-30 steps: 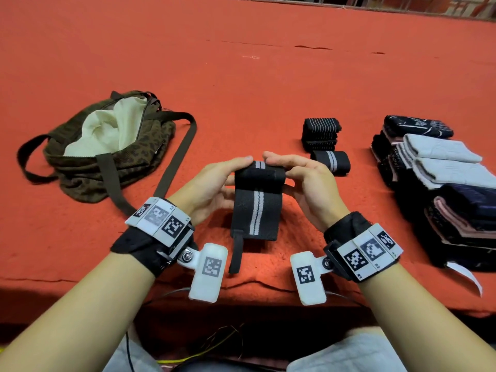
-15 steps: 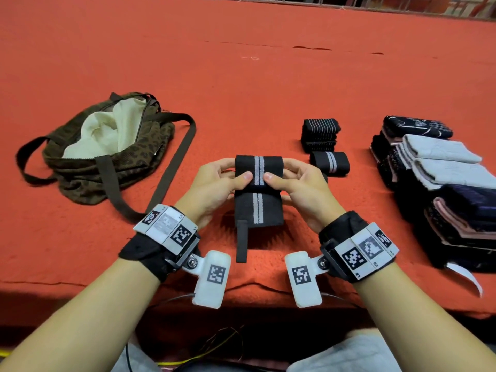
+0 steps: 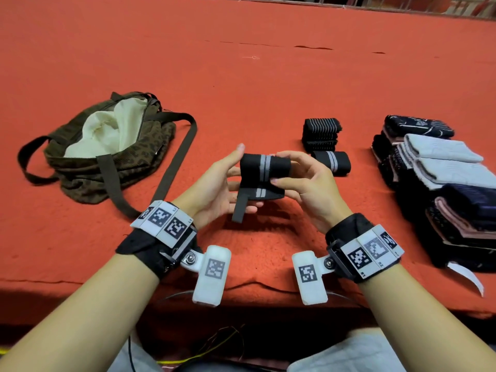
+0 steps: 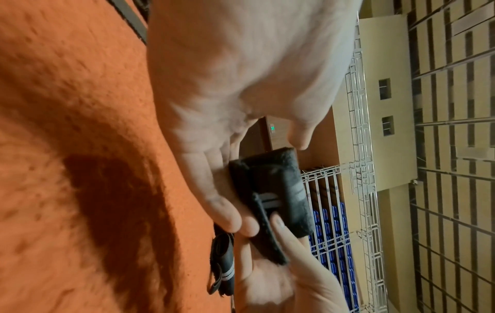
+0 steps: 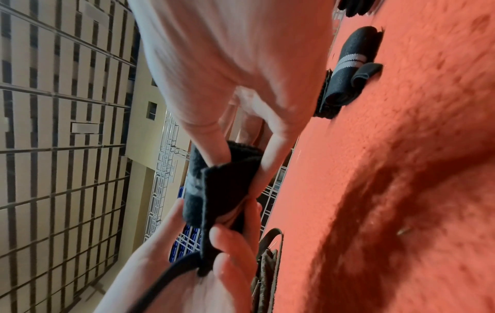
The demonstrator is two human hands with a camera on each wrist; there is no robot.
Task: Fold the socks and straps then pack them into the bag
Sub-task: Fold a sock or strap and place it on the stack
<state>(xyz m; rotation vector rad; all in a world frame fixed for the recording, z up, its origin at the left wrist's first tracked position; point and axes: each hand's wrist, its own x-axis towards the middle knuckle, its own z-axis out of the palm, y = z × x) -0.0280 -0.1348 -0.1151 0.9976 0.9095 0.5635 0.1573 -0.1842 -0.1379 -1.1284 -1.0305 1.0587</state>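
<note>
A black strap with two grey stripes [image 3: 264, 171] [image 4: 278, 197] [image 5: 214, 184] is partly rolled and held above the red cloth between both hands. My left hand [image 3: 222, 183] cups its left end, fingers under the loose tail [image 3: 239, 208]. My right hand [image 3: 298, 178] pinches the roll, thumb in front and fingers behind. The brown patterned bag [image 3: 107, 154] lies open at the left, cream lining showing. A rolled strap [image 3: 331, 162] [image 5: 348, 63] and a stack of folded straps [image 3: 320, 131] lie behind my right hand.
Stacks of folded socks [image 3: 440, 178] in black, grey and pink fill the right side. The bag's long strap [image 3: 174, 167] trails toward the left wrist. The red cloth-covered table [image 3: 241, 76] stretches far back; its front edge runs just below my wrists.
The strap has been rolled further, so less of it hangs down. Both hands have lifted it slightly and turned it; the left thumb has come off the front.
</note>
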